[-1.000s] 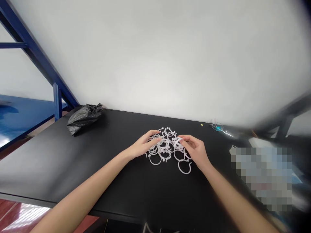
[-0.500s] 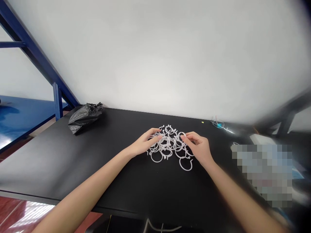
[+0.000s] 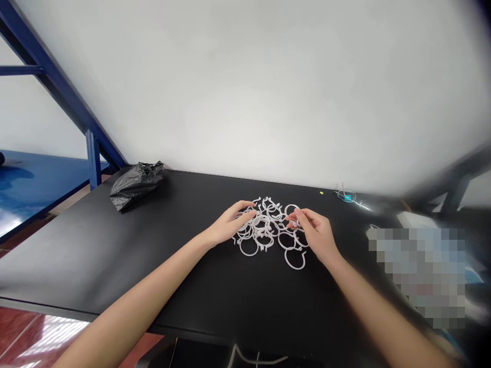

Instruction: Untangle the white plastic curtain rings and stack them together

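A heap of white plastic rings with small tabs lies on the black table, near its middle. My left hand rests on the heap's left side, fingers curled onto the rings there. On the heap's right side, my right hand pinches one white ring between thumb and fingertips, slightly lifted from the pile. A single ring lies apart at the front right of the heap.
A crumpled black plastic bag sits at the table's back left. A small clear and blue item lies at the back right by the white wall. Blue metal framing stands to the left. A blurred patch covers the right.
My right hand has closed its fingers on a ring at the pile's right side and drawn it a little up and right. The left hand has barely shifted.
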Available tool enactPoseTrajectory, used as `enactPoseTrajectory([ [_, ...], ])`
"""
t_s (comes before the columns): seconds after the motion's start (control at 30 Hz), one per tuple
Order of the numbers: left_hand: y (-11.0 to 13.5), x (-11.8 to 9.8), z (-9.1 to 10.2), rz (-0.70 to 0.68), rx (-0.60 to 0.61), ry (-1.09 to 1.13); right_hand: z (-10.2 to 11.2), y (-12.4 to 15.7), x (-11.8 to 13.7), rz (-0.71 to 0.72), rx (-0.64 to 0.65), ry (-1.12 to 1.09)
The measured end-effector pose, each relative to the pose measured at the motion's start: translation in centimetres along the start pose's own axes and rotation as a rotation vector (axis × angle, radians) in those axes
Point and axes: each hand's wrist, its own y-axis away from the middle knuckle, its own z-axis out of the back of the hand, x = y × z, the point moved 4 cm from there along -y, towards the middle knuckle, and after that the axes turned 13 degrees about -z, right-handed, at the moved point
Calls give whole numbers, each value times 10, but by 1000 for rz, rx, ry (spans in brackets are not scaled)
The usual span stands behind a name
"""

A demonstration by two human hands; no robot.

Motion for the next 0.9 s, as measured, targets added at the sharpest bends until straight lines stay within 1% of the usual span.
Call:
enactPoseTrajectory([
  [0.07, -1, -1, 1, -10, -32, 13, -1, -1, -2, -54, 23, -134],
  [0.13, -1, -3, 3, -55, -84, -31, -3, -2, -4, -118, 70, -283],
  [0.17, 0, -5, 4, -101, -116, -80, -5, -2, -4, -143, 99, -347],
  [0.23, 3, -13, 4, -235, -157, -207, -8, 0, -2, -166, 155, -439],
  [0.33, 9, -27, -5, -440, -129, -343, -13, 6, 3, -167, 228, -506],
  [0.37, 11, -32, -9, -485, -108, -361, -15, 9, 5, -164, 259, -513],
  [0.43, 15, -39, -16, -530, -58, -366, -19, 15, 9, -156, 331, -514],
  [0.57, 21, -48, -29, -527, 69, -246, -26, 27, 14, -174, 492, -500],
  [0.63, 22, -50, -32, -510, 103, -161, -29, 30, 14, -192, 542, -486],
  [0.7, 21, -48, -34, -473, 105, -91, -30, 31, 14, -204, 558, -469],
  [0.8, 19, -44, -34, -406, 77, -10, -33, 33, 15, -215, 567, -465],
  [0.9, 16, -38, -32, -350, 38, 14, -35, 34, 15, -233, 580, -472],
])
